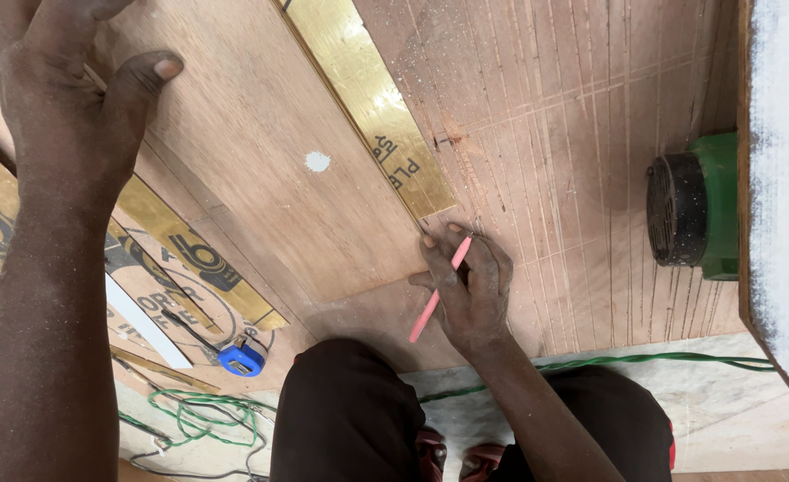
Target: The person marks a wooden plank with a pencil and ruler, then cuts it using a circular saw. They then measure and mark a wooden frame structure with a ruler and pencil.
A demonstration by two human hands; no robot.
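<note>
- Holding a pink pencil [439, 290], the right hand [466, 286] pinches it at the plywood board [260, 152] corner.
- The left hand [64, 98] lies open and flat on the board.
- A blue tape measure [241, 359] sits below the board.

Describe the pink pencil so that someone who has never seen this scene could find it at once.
Start at the plywood sheet lying on the grooved board. At its near corner rests the right hand, holding the pink pencil. It is the only slim pink stick here.

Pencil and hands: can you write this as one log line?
right hand: holds pink pencil, tip at board edge | left hand: flat on board
</note>
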